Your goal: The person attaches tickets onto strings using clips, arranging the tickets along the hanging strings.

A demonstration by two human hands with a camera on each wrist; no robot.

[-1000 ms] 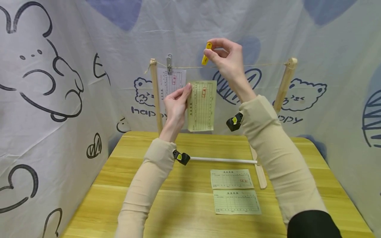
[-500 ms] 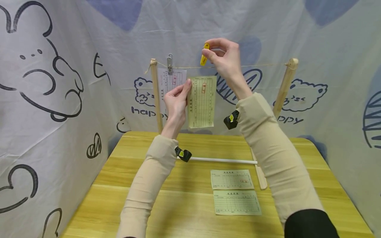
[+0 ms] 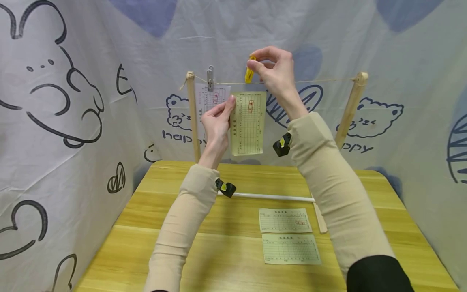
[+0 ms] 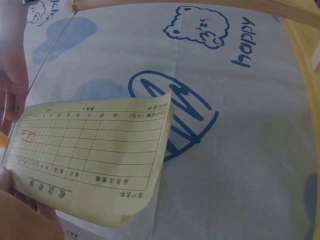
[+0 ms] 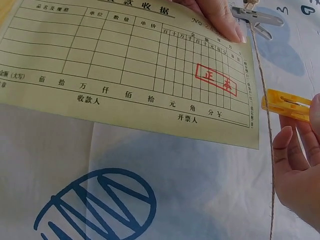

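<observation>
While the pale yellow slip (image 3: 249,129) is held long axis upright, its top edge lies just below the string (image 5: 273,200), with the yellow clip (image 3: 249,75) pointing down from above. Your left hand (image 3: 216,123) is nearer the slip, thumb and fingers pinching its left edge by the upper corner; your right hand (image 3: 278,73) pinches the clip. Your left fingers behind the slip are hidden, the left wrist view cuts off the clip, and you can't tell whether its tip touches the string.
</observation>
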